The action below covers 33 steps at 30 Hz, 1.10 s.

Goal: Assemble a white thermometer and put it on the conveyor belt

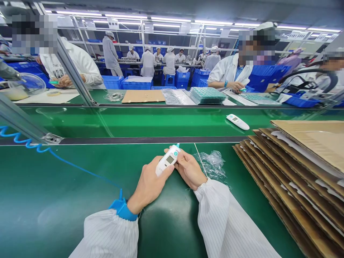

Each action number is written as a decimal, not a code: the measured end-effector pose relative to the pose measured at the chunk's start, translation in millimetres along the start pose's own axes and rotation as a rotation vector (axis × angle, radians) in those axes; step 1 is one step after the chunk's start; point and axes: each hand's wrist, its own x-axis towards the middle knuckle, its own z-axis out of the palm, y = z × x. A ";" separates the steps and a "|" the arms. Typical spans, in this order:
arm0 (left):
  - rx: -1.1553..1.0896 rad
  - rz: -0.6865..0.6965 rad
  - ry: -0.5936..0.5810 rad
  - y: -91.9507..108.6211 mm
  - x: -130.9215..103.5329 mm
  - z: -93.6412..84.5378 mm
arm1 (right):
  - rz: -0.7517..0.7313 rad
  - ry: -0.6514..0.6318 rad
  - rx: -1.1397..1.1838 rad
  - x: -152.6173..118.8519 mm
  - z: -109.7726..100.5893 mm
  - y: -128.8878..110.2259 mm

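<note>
A white thermometer [167, 160] with a small screen and a teal button is held over the green table between both my hands. My left hand [149, 182] grips its lower body from the left. My right hand [189, 169] holds its upper end from the right. A blue wrist strap [122, 208] sits on my left wrist, and its coiled blue cord [24, 140] runs off to the left. A crumpled clear plastic bag [213, 163] lies just right of my right hand.
A second white thermometer [238, 122] lies on the green conveyor belt [150, 122] beyond. Stacked cardboard sheets [298, 172] fill the right side. Across the belt sit workers in white coats, a cardboard sheet [143, 96], plastic trays [206, 95] and blue bins [135, 83].
</note>
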 end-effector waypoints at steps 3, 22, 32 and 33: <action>0.055 0.020 -0.004 2.7 0.3 -3.6 | -0.040 0.025 -0.014 -0.8 0.5 4.0; 0.070 0.089 0.463 -32.0 22.9 0.5 | 0.209 0.131 -0.302 23.0 -4.7 -20.2; 0.013 0.104 0.457 -32.4 24.9 -0.1 | 0.077 0.425 -1.085 154.5 -40.4 -60.5; 0.013 0.105 0.466 -32.3 24.5 0.1 | 0.066 0.435 -1.150 154.3 -45.8 -66.6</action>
